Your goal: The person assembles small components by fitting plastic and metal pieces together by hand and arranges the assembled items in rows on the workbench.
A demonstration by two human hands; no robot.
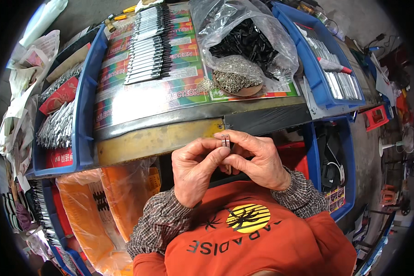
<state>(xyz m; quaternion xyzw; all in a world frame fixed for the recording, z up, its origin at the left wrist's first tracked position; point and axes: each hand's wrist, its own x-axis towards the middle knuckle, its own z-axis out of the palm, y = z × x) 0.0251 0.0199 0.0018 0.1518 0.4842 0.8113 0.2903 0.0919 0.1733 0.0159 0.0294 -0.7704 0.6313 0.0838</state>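
Both my hands meet in front of my chest, just off the table's near edge. Pinched between the thumb and fingertips of my left hand and my right hand is a small slim metal part. Its upper end shows as two narrow upright strips side by side; the fingers cover much of the rest. Past the hands on the table lies a small heap of tiny metal pins, partly on a round dish. Behind it, a clear plastic bag holds many black parts.
A long row of slim metal strips with black ends lies on the printed mat. Blue bins of metal pieces flank the table, including one at right. Below stand an orange plastic-lined crate and another blue bin.
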